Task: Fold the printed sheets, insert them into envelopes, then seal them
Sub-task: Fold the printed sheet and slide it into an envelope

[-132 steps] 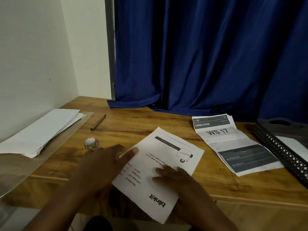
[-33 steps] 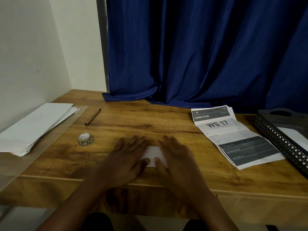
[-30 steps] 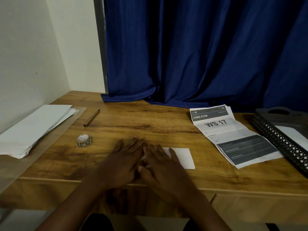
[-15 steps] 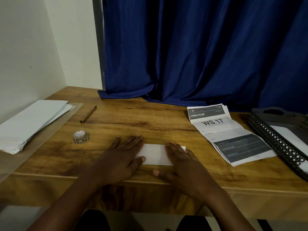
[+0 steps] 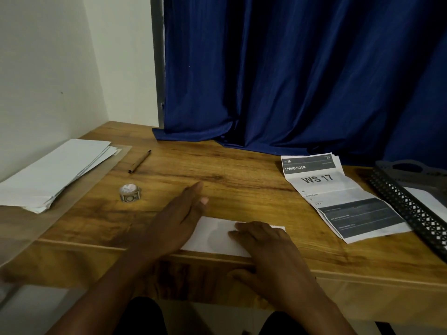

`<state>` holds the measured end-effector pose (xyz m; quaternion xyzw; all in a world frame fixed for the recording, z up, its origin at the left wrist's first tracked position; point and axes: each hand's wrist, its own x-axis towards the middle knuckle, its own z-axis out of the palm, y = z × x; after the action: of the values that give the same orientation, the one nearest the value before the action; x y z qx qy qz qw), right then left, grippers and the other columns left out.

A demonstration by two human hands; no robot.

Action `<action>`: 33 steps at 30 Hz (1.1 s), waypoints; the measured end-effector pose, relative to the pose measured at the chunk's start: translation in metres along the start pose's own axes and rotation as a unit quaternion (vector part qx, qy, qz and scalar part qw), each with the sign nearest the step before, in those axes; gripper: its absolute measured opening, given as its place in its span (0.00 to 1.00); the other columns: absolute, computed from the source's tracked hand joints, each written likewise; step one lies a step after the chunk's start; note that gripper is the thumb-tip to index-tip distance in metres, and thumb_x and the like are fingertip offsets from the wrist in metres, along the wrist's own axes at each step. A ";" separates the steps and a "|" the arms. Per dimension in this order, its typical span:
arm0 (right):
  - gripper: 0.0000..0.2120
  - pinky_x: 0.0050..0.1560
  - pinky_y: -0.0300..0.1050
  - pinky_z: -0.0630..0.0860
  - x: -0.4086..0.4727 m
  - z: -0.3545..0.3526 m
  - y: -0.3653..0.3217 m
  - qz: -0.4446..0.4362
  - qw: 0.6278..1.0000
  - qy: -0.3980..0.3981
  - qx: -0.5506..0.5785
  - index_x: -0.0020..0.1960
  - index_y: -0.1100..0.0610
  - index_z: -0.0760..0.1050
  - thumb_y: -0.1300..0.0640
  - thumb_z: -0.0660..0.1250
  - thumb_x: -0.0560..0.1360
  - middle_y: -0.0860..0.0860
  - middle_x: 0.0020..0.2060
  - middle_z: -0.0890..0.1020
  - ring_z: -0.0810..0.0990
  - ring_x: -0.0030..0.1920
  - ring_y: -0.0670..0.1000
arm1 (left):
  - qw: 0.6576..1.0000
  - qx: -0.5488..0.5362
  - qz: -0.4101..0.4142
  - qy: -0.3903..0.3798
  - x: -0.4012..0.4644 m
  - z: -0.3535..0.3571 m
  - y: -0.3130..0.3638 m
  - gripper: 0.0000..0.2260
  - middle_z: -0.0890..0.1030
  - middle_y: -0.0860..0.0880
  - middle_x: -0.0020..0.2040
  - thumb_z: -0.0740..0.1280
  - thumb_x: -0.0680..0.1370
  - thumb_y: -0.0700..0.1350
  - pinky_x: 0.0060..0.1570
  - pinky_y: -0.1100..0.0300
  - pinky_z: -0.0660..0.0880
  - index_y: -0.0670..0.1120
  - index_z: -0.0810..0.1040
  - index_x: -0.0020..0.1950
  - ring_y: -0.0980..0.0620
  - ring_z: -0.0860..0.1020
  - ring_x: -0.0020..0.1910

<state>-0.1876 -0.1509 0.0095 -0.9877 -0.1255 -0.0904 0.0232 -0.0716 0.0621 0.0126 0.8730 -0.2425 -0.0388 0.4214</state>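
Sheet, folded into a narrow white strip, lies flat at the near edge of a wooden desk, straight in front of the person. Only one view is given, from the head camera, looking forward and down.

Left hand lies over the strip's left end, fingers straight and close together, pointing away toward the far side of the desk; the fingertips reach past the paper onto bare wood. Right hand lies flat on the strip's right half, fingers straight and together, pressing down; its thumb hangs over the desk edge. Neither hand pinches anything.

At far left, a stack of envelopes rests on a clear plastic sleeve. Near it are a pen and a small roll of stickers. To the right, well apart from the strip, a second printed sheet lies open with creases showing. A black mesh tray sits at the right edge. A blue curtain hangs behind.

The folding of this sheet looks nearly done, with the crease being flattened. The strip sits right on the desk's edge, so a sideways push could slide it off. If the hands lift before the crease sets, the folds may spring open and jam at an envelope's mouth. Uneven pressure could skew the layers.
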 end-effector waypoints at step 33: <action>0.21 0.28 0.31 0.77 0.079 0.003 -0.003 0.220 0.783 0.087 0.576 0.51 0.47 0.77 0.39 0.74 0.62 0.37 0.37 0.86 0.85 0.36 0.41 | 0.993 0.059 0.101 0.014 -0.007 0.006 -0.006 0.19 0.79 0.55 0.66 0.52 0.86 0.59 0.68 0.53 0.71 0.53 0.71 0.72 0.61 0.75 0.64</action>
<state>-0.1126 -0.1288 0.0211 -0.7794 0.0690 -0.0793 0.6176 -0.0769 0.0640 0.0038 0.8677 -0.3257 0.0305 0.3743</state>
